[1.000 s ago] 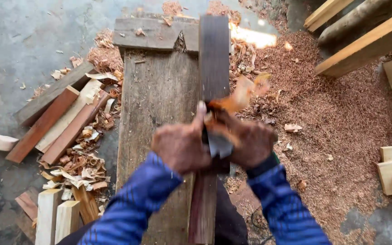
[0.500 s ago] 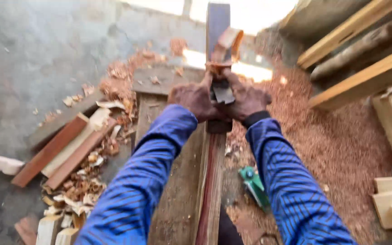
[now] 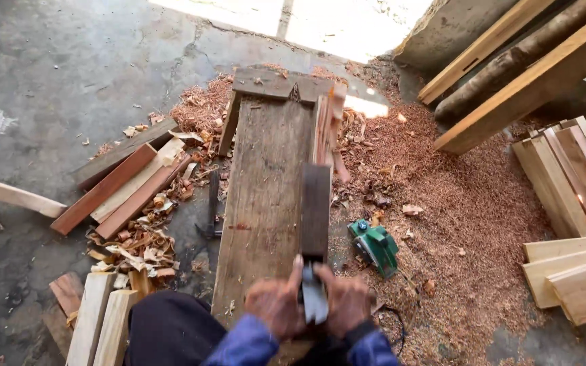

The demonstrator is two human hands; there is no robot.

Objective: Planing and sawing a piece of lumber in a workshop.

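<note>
Concrete floor (image 3: 69,61), mostly covered on one side by reddish sawdust (image 3: 483,210). Long plank bench (image 3: 266,196) runs away from the person, end stop at the far end so work can butt against it. Dark wooden strip (image 3: 315,210) lies lengthwise on the bench's right part, on edge, near end under the hands. Offcut boards (image 3: 123,183) and curled shavings (image 3: 137,247) piled left; pale boards (image 3: 578,271) stacked right. Green power tool (image 3: 374,247) sits idle in the sawdust just right of the bench. Left hand (image 3: 276,305) and right hand (image 3: 347,305) both wrapped tight around a hand plane (image 3: 315,298), one each side, plane sitting on the strip's near end, strip extending ahead of the grip.
</note>
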